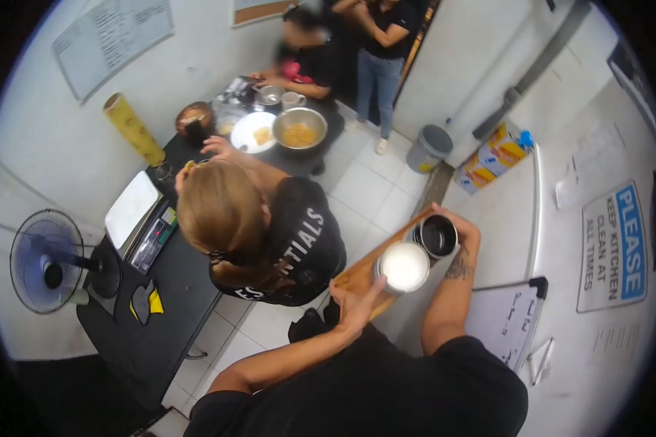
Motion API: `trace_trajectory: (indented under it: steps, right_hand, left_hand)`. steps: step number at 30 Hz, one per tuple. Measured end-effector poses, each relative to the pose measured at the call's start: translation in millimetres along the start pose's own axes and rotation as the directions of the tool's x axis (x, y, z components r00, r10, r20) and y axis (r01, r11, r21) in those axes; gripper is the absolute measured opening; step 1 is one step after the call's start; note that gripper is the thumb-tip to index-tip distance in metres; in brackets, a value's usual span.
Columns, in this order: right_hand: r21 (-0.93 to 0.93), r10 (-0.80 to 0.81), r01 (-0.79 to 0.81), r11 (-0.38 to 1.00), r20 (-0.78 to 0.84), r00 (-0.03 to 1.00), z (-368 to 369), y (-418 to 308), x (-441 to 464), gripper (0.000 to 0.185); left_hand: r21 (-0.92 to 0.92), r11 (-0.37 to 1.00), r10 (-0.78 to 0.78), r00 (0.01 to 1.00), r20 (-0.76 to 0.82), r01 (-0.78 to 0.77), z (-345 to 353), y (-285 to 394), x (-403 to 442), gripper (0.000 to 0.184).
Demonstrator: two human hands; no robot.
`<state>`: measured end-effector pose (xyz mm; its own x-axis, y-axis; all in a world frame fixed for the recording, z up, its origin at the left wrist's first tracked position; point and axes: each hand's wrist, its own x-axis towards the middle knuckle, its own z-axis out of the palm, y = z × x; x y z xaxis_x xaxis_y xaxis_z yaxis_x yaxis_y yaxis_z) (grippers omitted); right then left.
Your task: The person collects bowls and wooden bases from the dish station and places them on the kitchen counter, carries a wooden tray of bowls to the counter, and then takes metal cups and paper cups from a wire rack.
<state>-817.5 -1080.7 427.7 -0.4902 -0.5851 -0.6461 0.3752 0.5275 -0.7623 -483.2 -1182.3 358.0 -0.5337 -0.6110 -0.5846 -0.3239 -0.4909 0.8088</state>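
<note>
I carry a wooden tray [353, 278] in front of my body. My left hand [357, 307] is closed on its near left end, with the thumb stretched toward the white-filled container. My right hand [455, 224] curls around the far right end, its fingers partly hidden behind a dark container. Two round containers stand side by side on the tray. One [405, 266] is filled with something white, and the other [437, 236] looks black inside. What they contain I cannot make out.
Just ahead stands a person in a black shirt [291, 244] at a dark table [153, 328]. That table bears a scale [151, 237], a fan [55, 266], a steel bowl [299, 129] and a white plate [244, 138]. Two more people are farther back. A grey bin [430, 148] stands by the wall.
</note>
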Motion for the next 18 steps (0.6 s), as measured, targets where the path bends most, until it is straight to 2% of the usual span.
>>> trace_trajectory:
  steps: [2,4,6,8,13,15,16,18]
  right_hand:
    - [0.018,0.014,-0.014,1.0,0.005,1.0,-7.5,6.3,7.1,0.052]
    - [0.074,-0.006,0.007,0.997,-0.014,1.0,-9.6,15.8,15.6,0.056]
    - [0.048,-0.03,0.029,0.998,0.016,0.999,-4.0,11.0,9.9,0.056]
    - [-0.007,-0.05,0.051,0.999,0.078,0.996,0.3,10.2,15.3,0.054]
    - [0.022,-0.01,0.008,1.0,0.058,0.998,-16.7,15.3,37.2,0.048]
    - [0.064,0.067,-0.07,0.995,0.06,0.996,-18.9,9.3,42.5,0.048]
    - [0.062,0.04,-0.046,0.997,0.102,0.994,-23.2,6.2,45.9,0.047]
    - [0.085,0.014,-0.024,0.996,0.115,0.993,-44.7,12.1,80.0,0.046]
  left_hand:
    - [-0.046,0.999,-0.012,1.0,0.019,0.013,-0.9,16.3,0.1,0.154]
    - [-0.008,1.0,-0.017,0.999,0.037,0.017,-4.1,15.9,2.9,0.155]
    - [0.0,1.0,-0.004,0.999,0.041,0.004,-2.7,17.9,7.6,0.156]
    - [0.116,0.993,-0.024,1.0,-0.021,0.026,-1.9,17.4,8.7,0.139]
    - [0.028,0.997,-0.07,0.997,-0.029,0.071,6.7,17.0,19.2,0.14]
    - [0.125,0.988,-0.08,0.994,-0.069,0.089,12.0,27.4,23.4,0.135]
    - [0.139,0.987,-0.076,0.995,-0.062,0.084,13.3,26.7,30.0,0.135]
    - [0.045,0.999,0.004,0.999,-0.035,-0.003,25.4,15.8,47.6,0.131]
